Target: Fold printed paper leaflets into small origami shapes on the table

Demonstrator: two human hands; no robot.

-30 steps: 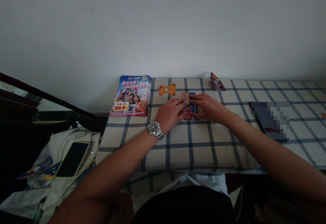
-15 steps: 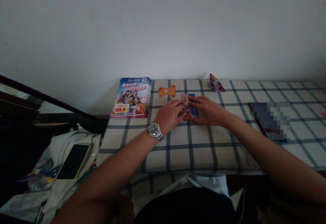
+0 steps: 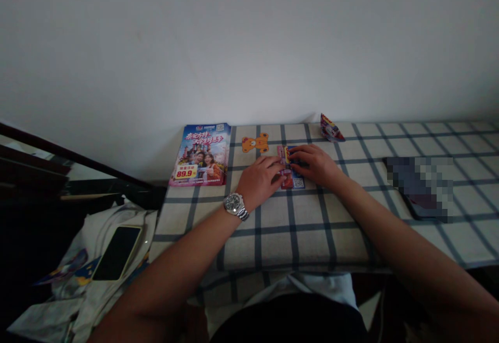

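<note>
A small folded flyer (image 3: 287, 181), pink and blue with a printed code, lies flat on the checked cloth. My left hand (image 3: 262, 177), above a metal wristwatch, rests its outstretched fingertips on the flyer's left side, thumb apart from the fingers. From the other side, my right hand (image 3: 315, 165) lays its slightly bent, spread fingers on the upper right part of the paper. Neither hand visibly pinches it; the fingers cover part of its print. Behind the right hand stands a pointed folded paper piece (image 3: 331, 129) in similar colours.
A stack of flyers (image 3: 200, 156) lies at the left end of the checked tablecloth (image 3: 273, 239), beside a bear-shaped cutout (image 3: 255, 143). At the right is a dark, partly blurred phone-like slab (image 3: 419, 187). A phone (image 3: 117, 252) rests on fabric at lower left. A wall runs behind.
My right hand has shifted slightly up along the flyer, its thumb drawn away from the lower edge, so the printed code shows more. My left hand keeps its place. The camera view has tilted slightly.
</note>
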